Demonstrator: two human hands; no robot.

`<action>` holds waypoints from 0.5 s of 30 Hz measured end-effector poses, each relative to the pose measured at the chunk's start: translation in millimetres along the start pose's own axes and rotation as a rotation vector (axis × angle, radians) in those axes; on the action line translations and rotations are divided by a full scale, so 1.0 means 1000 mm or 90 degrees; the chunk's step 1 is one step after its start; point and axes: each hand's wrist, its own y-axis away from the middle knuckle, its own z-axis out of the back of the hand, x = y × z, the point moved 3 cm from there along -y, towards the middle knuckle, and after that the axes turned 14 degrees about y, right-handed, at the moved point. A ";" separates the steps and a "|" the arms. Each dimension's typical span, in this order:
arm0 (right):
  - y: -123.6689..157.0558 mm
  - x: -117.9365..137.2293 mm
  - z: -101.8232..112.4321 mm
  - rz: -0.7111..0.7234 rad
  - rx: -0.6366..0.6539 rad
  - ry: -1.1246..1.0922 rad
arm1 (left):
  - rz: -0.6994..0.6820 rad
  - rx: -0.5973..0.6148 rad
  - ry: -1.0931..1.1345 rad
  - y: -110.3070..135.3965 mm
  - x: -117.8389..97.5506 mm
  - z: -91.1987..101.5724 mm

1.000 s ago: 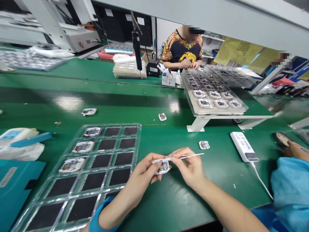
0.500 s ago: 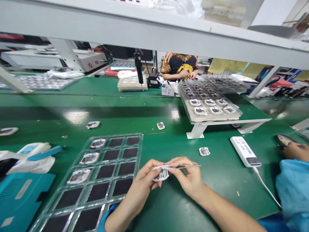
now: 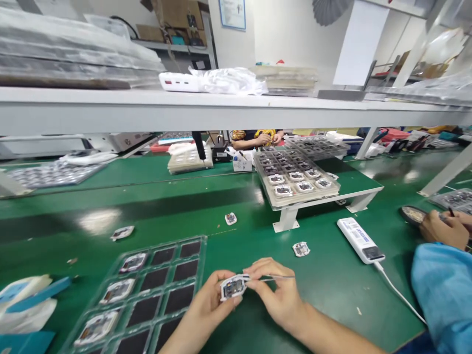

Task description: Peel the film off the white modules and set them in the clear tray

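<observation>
My left hand (image 3: pixel 212 300) grips a small white-framed electronic module (image 3: pixel 233 287) by its edges, its circuit side showing. In my right hand (image 3: pixel 275 290) is a pair of thin metal tweezers (image 3: pixel 278 278), pinched between thumb and fingers, with the tips at the module's right edge. Whether the tips grip any part is too small to tell. A clear compartment tray (image 3: pixel 147 300) lies left of my hands. Several similar modules sit in its left column, and dark pads line the other pockets.
Loose modules (image 3: pixel 301 249) lie on the green bench (image 3: pixel 320 295). A white power bank (image 3: pixel 360 241) with a cable is at right, near a co-worker's hand (image 3: pixel 442 228). Stacked module trays (image 3: pixel 295 179) stand on a low riser (image 3: pixel 287 219). A white shelf (image 3: pixel 236 115) spans overhead.
The view has tipped upward, showing more above the shelf. The module in my left hand has turned so its circuit side faces me more. The tweezers stay at its edge.
</observation>
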 end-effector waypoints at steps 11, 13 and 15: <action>0.008 -0.003 -0.011 0.193 0.028 0.048 | -0.168 -0.242 -0.658 -0.120 -0.077 0.119; 0.009 -0.010 -0.016 0.190 0.028 0.064 | -0.157 -0.268 -0.697 -0.137 -0.084 0.135; 0.009 -0.016 -0.020 0.193 0.023 0.072 | -0.142 -0.271 -0.720 -0.149 -0.086 0.147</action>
